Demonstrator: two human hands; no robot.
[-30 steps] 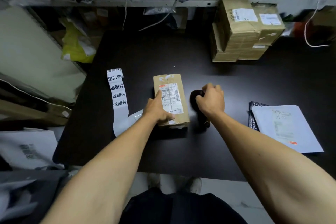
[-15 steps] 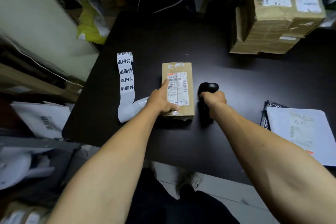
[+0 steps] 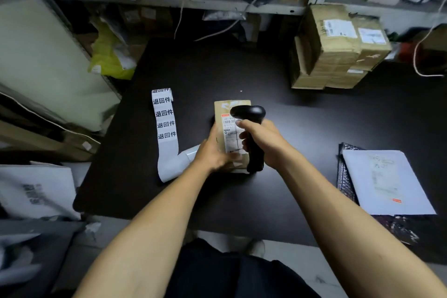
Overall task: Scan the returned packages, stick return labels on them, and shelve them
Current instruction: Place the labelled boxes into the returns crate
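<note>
Both hands meet at the small package (image 3: pixel 231 136): left hand (image 3: pixel 212 153) steadying its near-left edge; right hand (image 3: pixel 262 144) gripping the scanner (image 3: pixel 249 113) over its label; long axis running away from them.

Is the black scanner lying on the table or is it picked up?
Picked up. The right hand grips the scanner by its handle, its head held over the label of the small box.
</note>
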